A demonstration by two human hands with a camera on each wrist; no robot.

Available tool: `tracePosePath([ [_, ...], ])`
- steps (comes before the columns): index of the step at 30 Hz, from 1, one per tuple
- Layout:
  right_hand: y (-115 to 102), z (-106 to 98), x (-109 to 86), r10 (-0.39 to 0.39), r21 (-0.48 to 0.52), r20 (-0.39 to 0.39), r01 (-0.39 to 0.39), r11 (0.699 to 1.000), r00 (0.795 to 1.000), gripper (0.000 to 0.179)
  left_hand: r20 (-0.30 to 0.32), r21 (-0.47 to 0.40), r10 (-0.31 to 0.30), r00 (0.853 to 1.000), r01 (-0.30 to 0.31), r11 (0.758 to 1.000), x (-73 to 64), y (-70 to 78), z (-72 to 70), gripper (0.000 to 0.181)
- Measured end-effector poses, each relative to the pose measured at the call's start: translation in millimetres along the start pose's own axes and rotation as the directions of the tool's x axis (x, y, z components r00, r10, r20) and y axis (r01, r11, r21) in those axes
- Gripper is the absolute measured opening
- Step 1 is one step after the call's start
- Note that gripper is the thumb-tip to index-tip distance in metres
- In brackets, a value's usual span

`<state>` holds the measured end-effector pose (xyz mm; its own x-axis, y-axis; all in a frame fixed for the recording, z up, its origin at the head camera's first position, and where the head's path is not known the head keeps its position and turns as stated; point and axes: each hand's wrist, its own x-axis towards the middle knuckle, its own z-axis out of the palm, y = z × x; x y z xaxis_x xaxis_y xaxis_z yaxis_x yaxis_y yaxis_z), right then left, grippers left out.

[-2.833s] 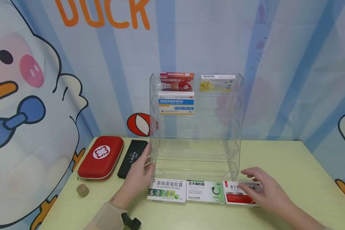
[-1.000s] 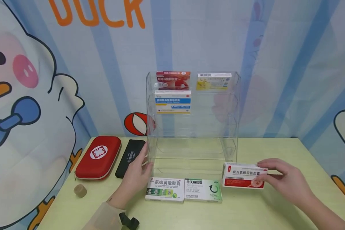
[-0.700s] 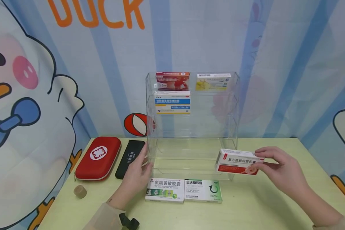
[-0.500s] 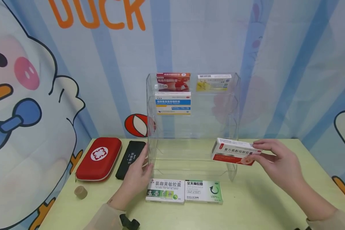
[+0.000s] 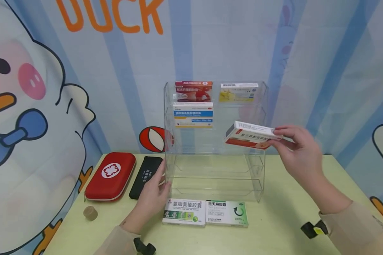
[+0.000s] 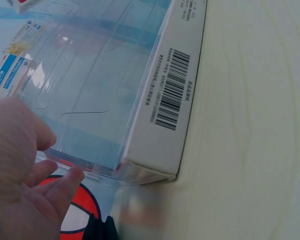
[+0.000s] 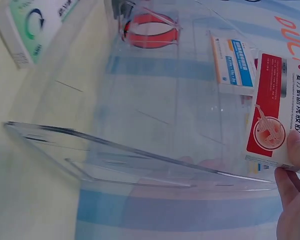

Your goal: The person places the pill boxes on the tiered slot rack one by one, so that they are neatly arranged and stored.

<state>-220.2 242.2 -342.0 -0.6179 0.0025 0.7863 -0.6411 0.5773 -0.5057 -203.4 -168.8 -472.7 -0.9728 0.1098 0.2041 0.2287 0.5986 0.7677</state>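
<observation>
My right hand (image 5: 298, 150) pinches one end of a red-and-white medicine box (image 5: 252, 136), tilted in front of the right part of a clear acrylic display rack (image 5: 215, 166). In the right wrist view, the box's red panel faces the camera, with thumb and fingers at its lower end. My left hand (image 5: 151, 196) grips the rack's lower left side, thumb and fingertips on either side of the edge in the left wrist view. Upper tiers hold a dark red box (image 5: 194, 92), a yellow-and-white box (image 5: 238, 94) and a blue-and-white box (image 5: 193, 117).
Two medicine boxes lie flat before the rack: a green-banded white one (image 5: 184, 212) and a white-and-green one (image 5: 226, 213). On the left are a red zip case (image 5: 110, 177), a black pouch (image 5: 145, 177) and a small brown cylinder (image 5: 90, 213). A printed curtain (image 5: 223, 42) hangs behind.
My right hand has taken the red-and-white medicine box off the table at the right of the row and raised it up and leftward to the rack. My left hand stays on the rack's side.
</observation>
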Motion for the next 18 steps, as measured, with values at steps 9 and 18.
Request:
tracePosePath([
  [9, -13, 11, 51.3, -0.025, -0.079, -0.034, 0.022, 0.997, 0.999, 0.030, -0.002, 0.003, -0.009, 1.000, 0.009, 1.000, 1.1, -1.0, -1.3, 0.096],
  [18, -17, 18, 81.2, -0.032, -0.057, -0.103, 0.026, 0.998, 0.994, 0.025, 0.000, -0.005, 0.002, 1.000, -0.002, 1.000, 0.5, -2.5, -0.5, 0.093],
])
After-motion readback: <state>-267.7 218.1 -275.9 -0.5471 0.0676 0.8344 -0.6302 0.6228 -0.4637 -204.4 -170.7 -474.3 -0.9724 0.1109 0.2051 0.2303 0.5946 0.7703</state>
